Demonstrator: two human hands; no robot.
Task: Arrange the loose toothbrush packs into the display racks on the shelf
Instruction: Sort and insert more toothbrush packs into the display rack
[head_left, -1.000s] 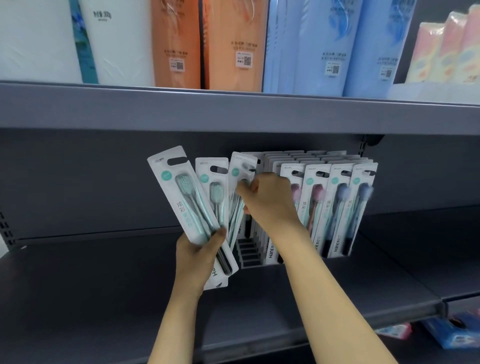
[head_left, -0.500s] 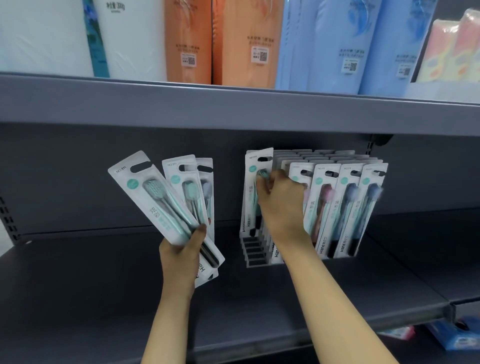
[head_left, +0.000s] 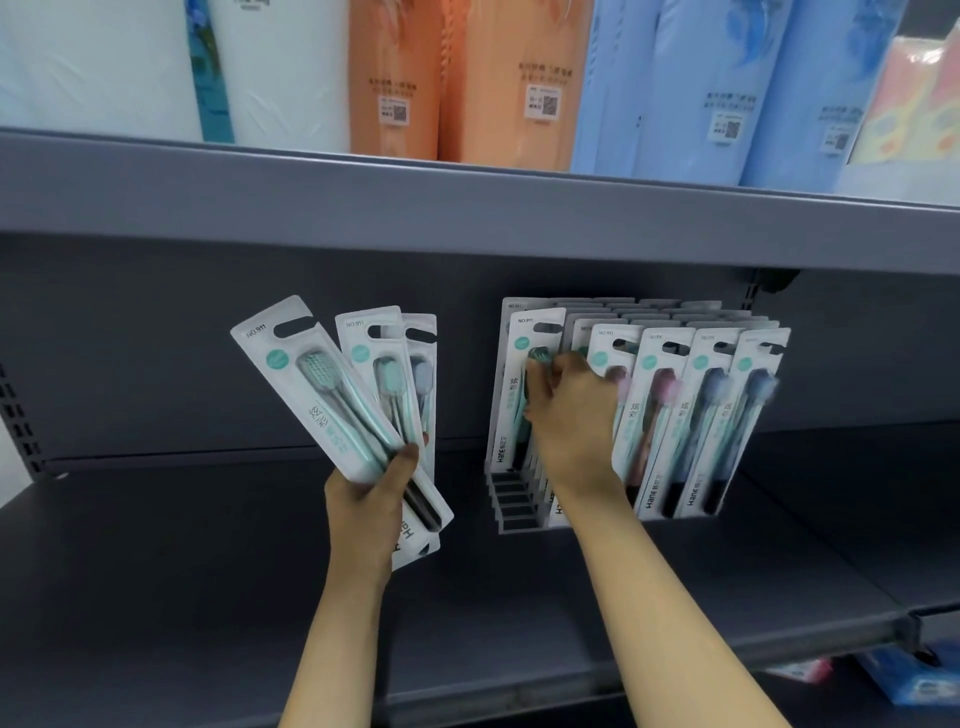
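A: R hand first, what've you got?

B: From my feed, the right hand (head_left: 566, 410) is up at the display rack (head_left: 511, 512), fingers curled onto the front green pack (head_left: 524, 384) in the leftmost column. Looks like a pinch near the brush head, pack upright in its slot. Can't tell how deep it sits; the hand covers the middle.

A: And L?

B: The left hand (head_left: 371, 501) grips a fan of three loose packs (head_left: 332, 395) by their lower ends, thumb across the front. Front one's mint green, tilted left; next is green too; rear one has a blue-grey head, mostly hidden. Held in the air above the shelf (head_left: 208, 571), well left of the rack, not touching it.

A: Rack itself?

B: Grey stepped rack standing on the shelf against the back panel. Several empty slots at the front of the left column. Right of the hand, columns are full: I see pink-headed packs (head_left: 660, 415), then blue-headed packs (head_left: 737, 410), w/ more rows behind. Slightly blurred, so no print detail beyond "NO.911" on top.

A: Further out?

B: Upper shelf (head_left: 467, 208) carries tall wrapped packs: white (head_left: 104, 67), orange (head_left: 483, 78), light blue (head_left: 727, 88). Bottom R, below the shelf edge, some blue and pink goods (head_left: 924, 686), too blurred to ID.
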